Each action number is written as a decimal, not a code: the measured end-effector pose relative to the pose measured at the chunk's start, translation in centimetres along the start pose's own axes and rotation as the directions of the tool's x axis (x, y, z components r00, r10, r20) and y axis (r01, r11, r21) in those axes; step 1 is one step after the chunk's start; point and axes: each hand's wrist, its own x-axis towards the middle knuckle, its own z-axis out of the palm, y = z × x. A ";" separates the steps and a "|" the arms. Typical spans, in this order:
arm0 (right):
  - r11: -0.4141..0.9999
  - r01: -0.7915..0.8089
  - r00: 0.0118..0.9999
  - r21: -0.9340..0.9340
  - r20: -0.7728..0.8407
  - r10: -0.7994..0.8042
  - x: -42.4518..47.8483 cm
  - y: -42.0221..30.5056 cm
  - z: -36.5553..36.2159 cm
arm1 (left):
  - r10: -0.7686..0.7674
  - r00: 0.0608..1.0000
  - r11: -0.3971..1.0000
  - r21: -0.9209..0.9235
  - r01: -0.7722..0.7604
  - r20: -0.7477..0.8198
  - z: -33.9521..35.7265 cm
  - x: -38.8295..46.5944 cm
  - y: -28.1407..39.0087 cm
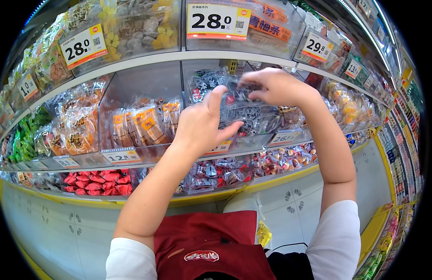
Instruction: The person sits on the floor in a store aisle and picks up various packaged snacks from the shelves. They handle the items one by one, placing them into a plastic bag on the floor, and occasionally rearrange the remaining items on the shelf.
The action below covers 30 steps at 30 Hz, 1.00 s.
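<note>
My left hand (201, 122) is at the front of a clear shelf bin, its thumb and fingers apart, with nothing seen between them. Clear packets with dark contents and white lettering (249, 119) lie in this bin, just right of the left hand. Another such packet (206, 82) leans at the back left of the bin. My right hand (272, 87) reaches over the bin from the right, its fingers blurred and bent down at a dark packet (242, 91). Whether those fingers grip the packet cannot be made out.
Left of the bin, a divider separates orange-labelled snack packets (147, 122). Above, a white shelf edge (209, 56) runs close over the hands, with price-tagged bins on top. Red-wrapped sweets (100, 182) fill a lower bin. A yellow rim (188, 201) borders the shelf base.
</note>
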 end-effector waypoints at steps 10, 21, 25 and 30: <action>0.993 0.010 0.957 0.118 0.285 -0.044 1.4 1.0 2.3 | 0.122 0.991 0.991 0.052 -0.125 0.060 0.1 0.1 -0.3; 0.988 0.132 0.977 -0.078 -0.161 -0.143 9.8 1.2 5.0 | 0.098 0.990 0.991 0.081 -0.106 0.100 -0.2 0.1 -0.3; 0.996 0.081 0.996 -0.045 -0.025 -0.083 9.8 0.1 4.0 | 0.141 0.988 0.987 0.069 -0.145 0.054 0.1 -0.1 -0.6; 0.945 -0.117 0.988 0.304 -0.058 0.141 6.8 -1.8 2.2 | 0.090 0.990 0.993 0.070 -0.098 0.107 -0.2 -0.2 -0.3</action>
